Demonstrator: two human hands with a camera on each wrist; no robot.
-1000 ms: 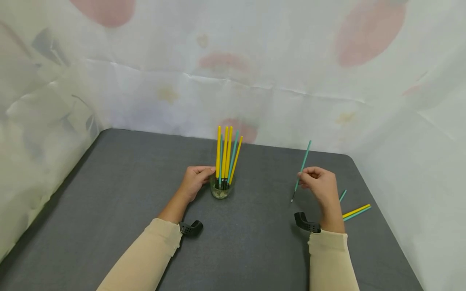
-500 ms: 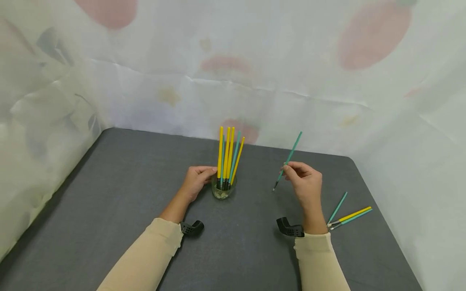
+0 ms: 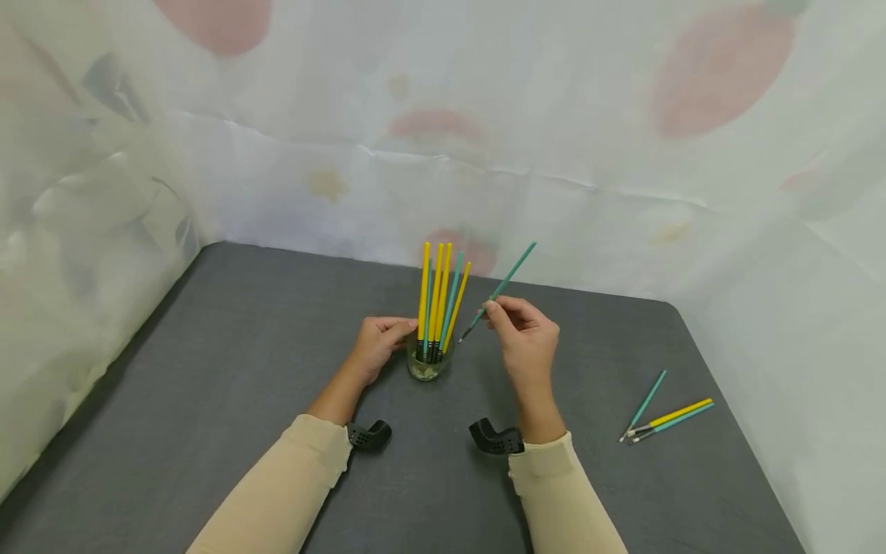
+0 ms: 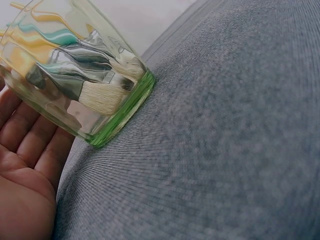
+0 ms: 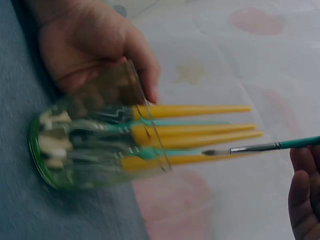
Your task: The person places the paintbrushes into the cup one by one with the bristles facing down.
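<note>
You were mid-insert: your right hand [image 3: 529,338] pinched the green brush [image 3: 500,291] between thumb and fingertips, bristle end tilted down and just beside the rim of the glass cup [image 3: 428,363], while your left hand [image 3: 377,348] curled round the cup's side, bracing it on the grey table [image 3: 242,362]. The cup already held a bunch of yellow and green brushes [image 3: 438,296], bristles down, and three more brushes [image 3: 661,413] lay well apart to your right. My read was that the next move needed the tip lifted over the rim and dropped into a gap between the standing handles without knocking them.
</note>
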